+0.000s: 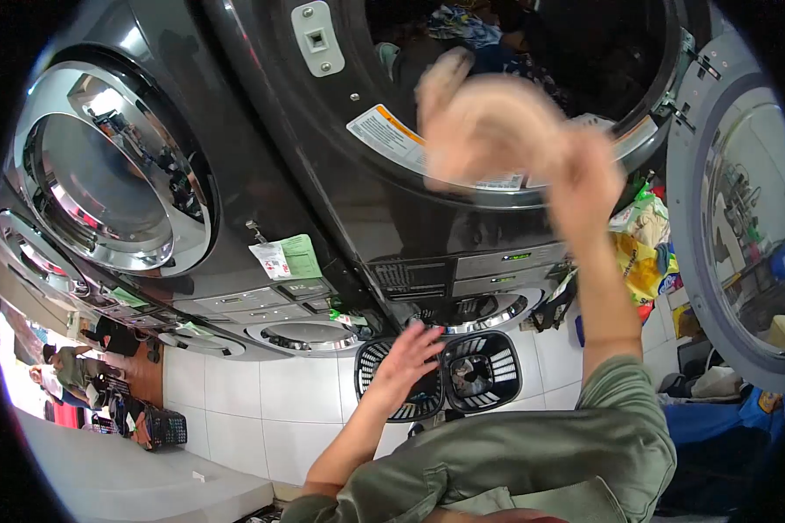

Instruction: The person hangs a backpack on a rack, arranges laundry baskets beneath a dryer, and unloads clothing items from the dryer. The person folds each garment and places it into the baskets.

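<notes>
My right hand (589, 170) is raised in front of the open dryer drum (619, 52), smeared by motion. From it swings a pale beige piece of cloth (497, 131), too blurred to tell what kind it is. Behind the cloth, dark and patterned laundry (467, 26) lies inside the drum. My left hand (406, 362) is lower down, fingers spread and holding nothing, over a black laundry basket (371, 353). Beside that basket stands a second black basket (510, 370) with some clothes (471, 375) in it.
The dryer's round door (698, 218) hangs open at the right. Another machine with a closed chrome-rimmed door (105, 174) is at the left. Colourful bags (641, 244) sit beside the machine. People (74, 375) and another basket (166, 427) are at the far left.
</notes>
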The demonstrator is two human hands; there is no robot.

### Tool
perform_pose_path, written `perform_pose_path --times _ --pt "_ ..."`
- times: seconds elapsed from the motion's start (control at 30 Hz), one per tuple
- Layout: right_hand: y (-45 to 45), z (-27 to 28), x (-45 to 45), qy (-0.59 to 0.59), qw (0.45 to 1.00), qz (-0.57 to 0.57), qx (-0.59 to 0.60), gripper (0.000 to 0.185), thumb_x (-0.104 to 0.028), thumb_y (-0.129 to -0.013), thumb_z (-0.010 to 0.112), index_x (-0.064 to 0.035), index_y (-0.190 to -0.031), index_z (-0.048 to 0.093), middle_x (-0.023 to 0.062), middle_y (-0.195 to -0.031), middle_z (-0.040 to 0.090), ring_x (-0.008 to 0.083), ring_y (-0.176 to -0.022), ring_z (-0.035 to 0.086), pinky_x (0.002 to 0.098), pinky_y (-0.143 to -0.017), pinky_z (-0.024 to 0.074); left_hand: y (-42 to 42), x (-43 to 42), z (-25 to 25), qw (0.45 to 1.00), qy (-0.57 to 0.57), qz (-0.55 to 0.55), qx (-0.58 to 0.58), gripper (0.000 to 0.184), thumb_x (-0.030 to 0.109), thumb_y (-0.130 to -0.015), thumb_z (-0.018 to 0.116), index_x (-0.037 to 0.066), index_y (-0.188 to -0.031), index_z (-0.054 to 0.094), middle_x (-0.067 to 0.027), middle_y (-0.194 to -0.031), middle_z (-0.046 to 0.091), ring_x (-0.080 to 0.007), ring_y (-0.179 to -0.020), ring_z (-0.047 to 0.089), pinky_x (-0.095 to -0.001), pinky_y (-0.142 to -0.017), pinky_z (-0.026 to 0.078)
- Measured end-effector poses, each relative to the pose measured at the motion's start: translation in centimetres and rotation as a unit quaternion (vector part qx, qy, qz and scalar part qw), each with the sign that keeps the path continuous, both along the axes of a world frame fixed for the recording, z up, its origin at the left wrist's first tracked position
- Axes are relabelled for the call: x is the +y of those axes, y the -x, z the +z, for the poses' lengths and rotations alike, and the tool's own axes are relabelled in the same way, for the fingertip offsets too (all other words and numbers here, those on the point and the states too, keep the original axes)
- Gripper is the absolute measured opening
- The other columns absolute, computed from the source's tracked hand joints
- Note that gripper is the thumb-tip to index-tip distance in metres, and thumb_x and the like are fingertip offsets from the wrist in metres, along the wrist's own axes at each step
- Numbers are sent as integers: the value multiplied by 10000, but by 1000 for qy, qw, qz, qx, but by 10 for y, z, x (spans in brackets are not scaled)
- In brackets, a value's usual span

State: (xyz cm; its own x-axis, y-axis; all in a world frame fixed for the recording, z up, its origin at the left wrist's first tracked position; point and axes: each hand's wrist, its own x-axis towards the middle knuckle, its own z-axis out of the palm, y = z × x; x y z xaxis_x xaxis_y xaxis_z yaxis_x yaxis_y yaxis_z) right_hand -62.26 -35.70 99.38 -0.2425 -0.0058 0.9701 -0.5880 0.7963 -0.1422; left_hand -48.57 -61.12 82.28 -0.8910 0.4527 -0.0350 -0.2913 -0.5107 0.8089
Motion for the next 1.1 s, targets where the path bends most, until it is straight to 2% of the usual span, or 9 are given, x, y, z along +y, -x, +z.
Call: perform_pose_path --times 0.07,0.17,0.23,0.43,0.53,0.6,0.8,0.87,1.1 --pt "-45 -54 -27 -245 960 130 23 162 -135 -633 587 -74 -783 577 76 -829 594 184 -685 573 298 -556 464 11 19 48 939 -332 -83 27 789 438 -735 593 104 -1322 186 -139 -1338 268 -287 -1199 322 -485 -944 293" --pt "-93 -78 -59 -413 838 312 -172 222 -170 -573 636 -93 -769 566 54 -771 559 184 -720 567 273 -584 469 12 -3 41 956 -196 53 -211 636 199 -725 600 29 -1255 293 -131 -1250 385 -286 -1146 388 -470 -933 330" --pt "-59 -50 -39 -202 805 422 -365 296 -184 -570 690 -51 -802 562 71 -784 561 217 -723 567 304 -602 467 13 -14 1 964 -115 84 -224 609 157 -715 599 12 -1235 316 -129 -1220 416 -282 -1131 403 -454 -930 341" --pt "168 2 48 18 973 -187 -132 570 -243 -639 692 2 -1095 452 230 -1051 460 342 -948 493 396 -798 426 -15 -75 -132 939 -110 74 -318 607 86 -688 614 -1 -1220 334 -159 -1137 478 -281 -1066 463 -418 -896 386" --pt "244 -6 88 -63 862 -301 -404 483 -340 -703 625 -19 -1051 528 214 -1136 480 367 -1057 447 422 -826 411 -47 -133 -261 713 620 160 -285 661 135 -676 651 -33 -1221 318 -216 -1050 520 -267 -964 534 -355 -770 459" --pt "273 -2 110 4 949 -200 -242 357 -329 -768 542 -23 -946 590 187 -997 576 345 -956 532 392 -792 427 -58 -154 -296 720 610 218 -249 657 138 -666 665 -39 -1206 336 -191 -1003 543 -217 -913 551 -304 -718 463" --pt "4 38 -47 385 830 319 -247 171 -189 -793 584 -22 -770 552 40 -701 573 77 -622 532 194 -523 406 -17 -56 -91 958 204 196 -38 479 131 -734 629 18 -1156 432 -99 -1108 514 -190 -962 523 -285 -834 409" --pt "-67 9 -82 392 773 356 -350 339 -90 -804 535 59 -1104 476 115 -1031 545 154 -905 528 261 -829 394 -13 -34 -17 917 306 211 146 597 113 -706 638 34 -1221 348 -122 -1263 379 -209 -1139 400 -346 -950 317" --pt "-133 -40 -92 -334 375 652 -568 164 -108 -702 652 28 -739 568 83 -653 532 200 -633 528 286 -581 399 -61 -25 110 703 373 112 595 840 314 -547 708 95 -1256 315 -188 -1317 265 -369 -1251 160 -607 -930 20"
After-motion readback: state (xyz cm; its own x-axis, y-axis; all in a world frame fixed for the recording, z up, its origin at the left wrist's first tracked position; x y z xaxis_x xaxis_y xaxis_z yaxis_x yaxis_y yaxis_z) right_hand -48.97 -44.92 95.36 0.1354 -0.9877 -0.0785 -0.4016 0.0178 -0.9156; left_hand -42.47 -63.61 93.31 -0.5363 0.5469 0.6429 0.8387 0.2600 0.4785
